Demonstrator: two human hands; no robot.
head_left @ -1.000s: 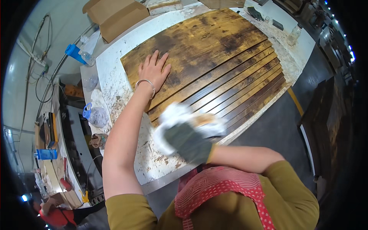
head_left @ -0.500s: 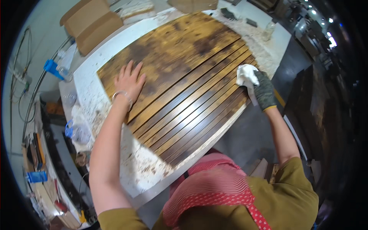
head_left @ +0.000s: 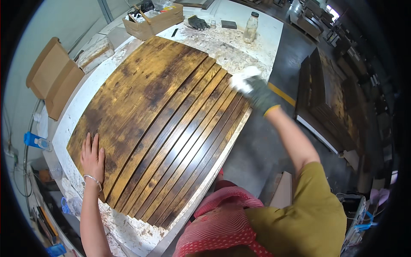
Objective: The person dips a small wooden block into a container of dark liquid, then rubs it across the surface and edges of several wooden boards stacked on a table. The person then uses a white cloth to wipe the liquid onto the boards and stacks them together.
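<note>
Stained wooden slats (head_left: 158, 128) across our white worktable (head_left: 128, 231), our bare left hand (head_left: 93, 156) flat and spread on the near-left boards, our gloved right hand (head_left: 260, 95) gripping a white cloth (head_left: 244, 79) at the far-right slat ends — a clear bottle (head_left: 251, 26) and cardboard box (head_left: 152, 20) beyond.

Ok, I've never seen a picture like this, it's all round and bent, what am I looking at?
It comes from a wide fisheye camera on a person's head, looking down, so straight edges curve. No machine here, just two hands. The bare left hand presses flat on a big brown slatted wood panel lying on a stained white table. The gloved right hand holds a white cloth at the panel's far edge. A cardboard box and a bottle stand further back.
</note>
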